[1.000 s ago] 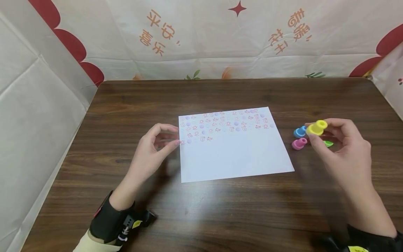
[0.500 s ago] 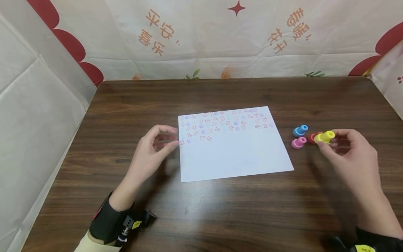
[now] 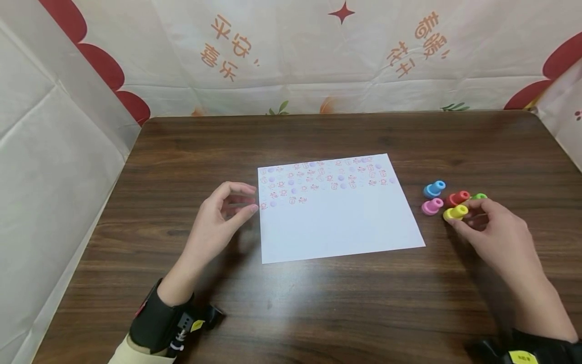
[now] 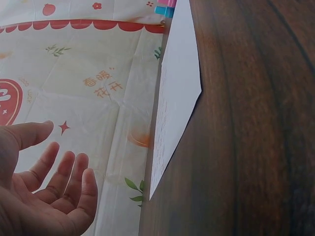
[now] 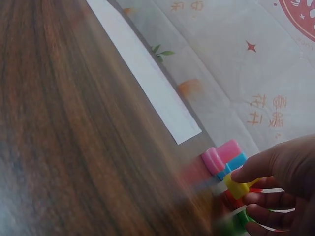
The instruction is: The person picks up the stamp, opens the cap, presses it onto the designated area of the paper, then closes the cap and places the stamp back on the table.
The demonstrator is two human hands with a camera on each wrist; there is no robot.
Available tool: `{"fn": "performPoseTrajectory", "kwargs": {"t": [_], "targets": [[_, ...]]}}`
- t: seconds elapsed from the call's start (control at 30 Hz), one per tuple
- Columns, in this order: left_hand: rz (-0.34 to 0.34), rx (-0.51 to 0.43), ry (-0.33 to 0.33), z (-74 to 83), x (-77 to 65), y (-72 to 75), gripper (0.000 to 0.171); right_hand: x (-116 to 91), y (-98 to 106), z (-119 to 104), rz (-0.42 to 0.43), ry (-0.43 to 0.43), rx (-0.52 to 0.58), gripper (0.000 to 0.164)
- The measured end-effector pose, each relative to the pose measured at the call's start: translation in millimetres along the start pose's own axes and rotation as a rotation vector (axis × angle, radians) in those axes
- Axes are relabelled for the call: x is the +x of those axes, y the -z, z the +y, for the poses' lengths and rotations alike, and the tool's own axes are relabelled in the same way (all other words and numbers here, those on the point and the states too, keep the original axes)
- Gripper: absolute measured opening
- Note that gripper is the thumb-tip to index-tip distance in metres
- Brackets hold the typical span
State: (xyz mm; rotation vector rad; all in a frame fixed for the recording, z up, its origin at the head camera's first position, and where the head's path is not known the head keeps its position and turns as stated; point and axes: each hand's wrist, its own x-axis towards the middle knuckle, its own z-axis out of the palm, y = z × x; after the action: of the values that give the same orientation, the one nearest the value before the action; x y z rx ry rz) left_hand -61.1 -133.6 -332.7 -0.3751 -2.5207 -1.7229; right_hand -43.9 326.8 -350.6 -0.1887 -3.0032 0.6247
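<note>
My right hand (image 3: 504,240) pinches a yellow stamp (image 3: 456,212) between thumb and fingers, down among the other stamps right of the paper. In the right wrist view the thumb lies against the yellow stamp (image 5: 237,187). A red stamp (image 3: 458,198) stands just behind it, and a green stamp (image 3: 479,196) is partly hidden by the fingers. Pink (image 3: 432,206) and blue (image 3: 435,189) stamps stand to its left. Rows of small red and purple prints cover the upper part of the white paper (image 3: 341,222). My left hand (image 3: 215,212), fingers loosely bent and holding nothing, hovers at the paper's left edge.
The dark wooden table (image 3: 282,313) extends around the paper. A white printed cloth (image 3: 295,55) hangs behind its far edge, and more white cloth (image 3: 54,177) hangs along the left side. Both wrists wear black straps with cameras (image 3: 161,316).
My right hand moves the yellow stamp first to the right, then down and left to a spot in front of the red one. The green stamp comes into sight again. My left hand stays put.
</note>
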Motion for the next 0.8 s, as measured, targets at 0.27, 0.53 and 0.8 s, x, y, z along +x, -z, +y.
{"fn": "performPoseTrajectory", "kwargs": {"t": [0.27,0.53,0.8], "targets": [[0.001,-0.002,0.008,-0.9,-0.3,-0.5,0.025,1.0,-3.5,2.3,-0.034,-0.007,-0.026,0.052],[0.001,0.005,0.009,0.1,-0.3,-0.9,0.024,0.2,-4.1,4.2,-0.032,0.003,-0.026,0.053],[0.005,0.002,0.014,0.9,-1.0,-0.7,0.025,-6.8,5.6,2.1,0.015,-0.045,-0.004,0.054]]}}
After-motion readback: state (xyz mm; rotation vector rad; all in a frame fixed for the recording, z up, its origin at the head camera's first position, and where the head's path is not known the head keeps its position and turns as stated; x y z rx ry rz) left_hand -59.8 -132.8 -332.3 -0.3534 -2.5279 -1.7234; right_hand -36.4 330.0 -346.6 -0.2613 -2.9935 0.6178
